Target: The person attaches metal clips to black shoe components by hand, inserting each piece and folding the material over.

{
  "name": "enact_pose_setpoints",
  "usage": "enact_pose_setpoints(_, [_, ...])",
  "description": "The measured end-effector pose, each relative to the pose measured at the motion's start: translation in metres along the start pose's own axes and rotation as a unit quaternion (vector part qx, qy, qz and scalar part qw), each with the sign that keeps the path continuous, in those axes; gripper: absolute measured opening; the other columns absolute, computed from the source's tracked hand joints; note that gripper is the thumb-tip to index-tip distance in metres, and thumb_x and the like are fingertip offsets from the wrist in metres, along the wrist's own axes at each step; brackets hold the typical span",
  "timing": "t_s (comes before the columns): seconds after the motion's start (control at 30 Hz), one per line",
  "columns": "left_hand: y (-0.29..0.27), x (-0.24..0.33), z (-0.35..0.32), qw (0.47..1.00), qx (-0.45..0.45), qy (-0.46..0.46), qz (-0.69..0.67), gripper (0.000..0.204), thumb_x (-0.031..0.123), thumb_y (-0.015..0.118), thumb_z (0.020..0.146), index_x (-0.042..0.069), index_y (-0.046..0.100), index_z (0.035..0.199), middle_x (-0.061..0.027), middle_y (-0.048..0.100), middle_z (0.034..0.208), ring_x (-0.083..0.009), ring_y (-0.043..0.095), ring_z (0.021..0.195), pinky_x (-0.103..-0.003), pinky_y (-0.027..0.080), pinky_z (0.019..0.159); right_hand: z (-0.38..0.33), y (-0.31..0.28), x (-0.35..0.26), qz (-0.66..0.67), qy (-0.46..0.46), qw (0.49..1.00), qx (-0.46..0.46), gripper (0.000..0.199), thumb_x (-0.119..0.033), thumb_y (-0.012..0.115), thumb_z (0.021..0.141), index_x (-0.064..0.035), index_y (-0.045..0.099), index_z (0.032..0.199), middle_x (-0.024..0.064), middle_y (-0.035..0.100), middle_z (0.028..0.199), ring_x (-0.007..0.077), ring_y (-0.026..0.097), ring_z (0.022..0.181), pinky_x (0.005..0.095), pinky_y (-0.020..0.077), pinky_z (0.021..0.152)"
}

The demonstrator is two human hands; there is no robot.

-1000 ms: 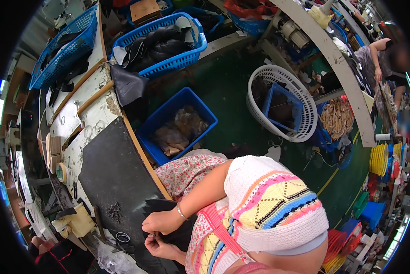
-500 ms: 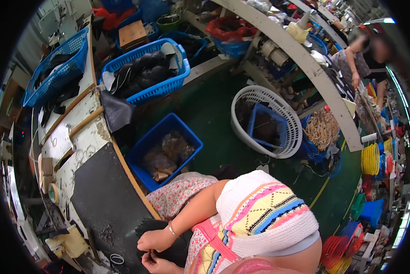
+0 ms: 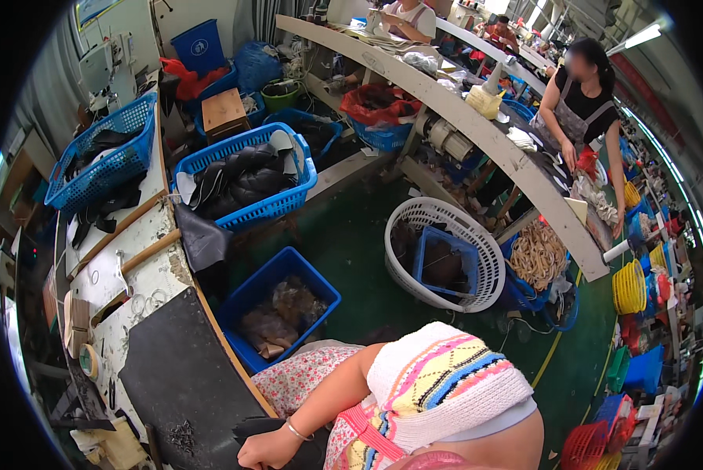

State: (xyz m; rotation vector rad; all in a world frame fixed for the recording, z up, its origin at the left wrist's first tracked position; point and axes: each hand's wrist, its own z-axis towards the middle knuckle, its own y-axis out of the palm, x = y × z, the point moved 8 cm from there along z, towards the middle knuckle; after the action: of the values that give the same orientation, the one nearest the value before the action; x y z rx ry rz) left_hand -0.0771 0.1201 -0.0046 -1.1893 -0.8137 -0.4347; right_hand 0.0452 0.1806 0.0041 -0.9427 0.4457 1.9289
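My right hand (image 3: 267, 449) is low in the picture, at the table's near edge, with a bracelet (image 3: 295, 429) on its wrist. Its fingers are curled closed and partly cut off by the lower edge, so what they hold is hidden. Dark, flat leather-like pieces (image 3: 259, 427) lie beside and beneath the hand and wrist. My left hand is out of the picture. Left of the right hand, a black mat (image 3: 179, 368) covers part of the worktable, with a small heap of black scraps (image 3: 182, 437) on it.
A blue bin (image 3: 337, 298) with plastic bags stands on the floor by the table. Beyond are a blue basket (image 3: 308, 184) of black padded pieces and a white basket (image 3: 488, 258). A tape roll (image 3: 90, 360) sits at left. A co-worker (image 3: 582, 94) stands behind a curved bench (image 3: 477, 117).
The view has tilted up, so the scene sits lower and more of the co-workers shows. My left hand, closed beside the right before, has dropped out below the lower edge.
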Motion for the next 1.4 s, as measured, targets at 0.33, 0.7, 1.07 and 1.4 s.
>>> enact_pose_setpoints(0.33, [-0.011, 0.028, -0.021, 0.969, 0.179, 0.128, 0.111, 0.004, -0.002, 0.065, 0.075, -0.001, 0.062, 0.077, -0.0137, 0.063, 0.074, -0.0285, 0.06, 0.067, -0.037, 0.05, 0.065, -0.001, 0.016, 0.012, 0.027, 0.122, 0.992, 0.032, 0.02, 0.002, 0.064, 0.056, -0.0033, 0.047, 0.065, 0.0135, 0.051, 0.063, 0.0335, 0.054, 0.063, 0.0379, 0.0405, 0.055])
enact_pose_setpoints(0.7, [0.007, 0.021, -0.014, 0.991, 0.125, -0.02, -0.037, 0.019, -0.01, 0.058, 0.065, -0.001, 0.058, 0.082, -0.0154, 0.058, 0.082, -0.0374, 0.057, 0.078, -0.041, 0.046, 0.069, 0.028, -0.009, 0.036, 0.035, 0.319, 0.928, -0.189, 0.019, 0.002, 0.068, 0.07, 0.0002, 0.06, 0.087, 0.017, 0.062, 0.074, 0.0316, 0.063, 0.07, 0.0359, 0.0488, 0.063])
enact_pose_setpoints(1.07, [-0.056, 0.011, -0.009, 0.973, 0.189, -0.038, 0.125, 0.031, 0.011, 0.073, 0.072, 0.001, 0.057, 0.097, -0.0158, 0.058, 0.099, -0.0353, 0.053, 0.097, -0.043, 0.042, 0.086, 0.124, 0.042, 0.1, -0.336, 0.016, 0.919, -0.205, 0.014, -0.007, 0.066, 0.076, -0.0015, 0.059, 0.086, 0.0135, 0.055, 0.096, 0.0324, 0.059, 0.078, 0.041, 0.0494, 0.068])
enact_pose_setpoints(1.4, [-0.068, -0.033, -0.01, 0.932, 0.016, -0.067, 0.355, 0.059, 0.012, 0.073, 0.063, -0.001, 0.05, 0.115, -0.0201, 0.049, 0.115, -0.0384, 0.045, 0.111, -0.044, 0.041, 0.094, 0.112, 0.062, 0.14, -0.437, 0.038, 0.846, -0.302, 0.014, -0.007, 0.06, 0.074, -0.0003, 0.063, 0.087, 0.0182, 0.058, 0.094, 0.0298, 0.065, 0.084, 0.0383, 0.0556, 0.07])
